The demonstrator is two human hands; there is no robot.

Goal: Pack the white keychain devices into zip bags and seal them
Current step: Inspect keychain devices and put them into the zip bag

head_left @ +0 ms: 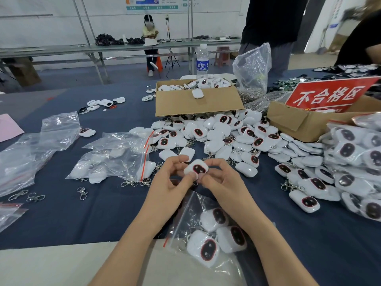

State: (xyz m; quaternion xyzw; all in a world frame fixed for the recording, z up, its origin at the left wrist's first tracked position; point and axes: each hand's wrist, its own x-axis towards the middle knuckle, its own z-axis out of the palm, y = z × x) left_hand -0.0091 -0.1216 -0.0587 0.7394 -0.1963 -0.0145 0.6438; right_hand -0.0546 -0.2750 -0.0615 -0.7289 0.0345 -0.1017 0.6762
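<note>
- A pink sheet (8,126) is seen at the far left edge of the desk (82,219), which is covered with a dark blue cloth.
- Empty clear bags (31,153) are spread near it, and loose metal clasps (82,193) are scattered just in front of them.
- A filled zip bag (115,157) with a red strip is laid further in, with white devices visible inside it.
- The left hand (172,182) is curled, and one white keychain device (196,168) is pinched by its thumb and fingertips.
- The same device is gripped from the other side by the right hand (222,178), so it is held above the desk between both hands, its dark, red-rimmed face turned up.
- An open zip bag (185,215) is laid under the forearms at the near edge of the desk, and three devices are contained in it.
- A cardboard box (195,104) with more devices is placed behind the hands, and a water bottle (202,60) is stood behind it.
- A heap of loose devices (237,137) is piled between the box and the hands.
- A red sign (327,96) is propped in a second box (299,124) on the right.
- Packed bags (360,162) are stacked at the far right.
</note>
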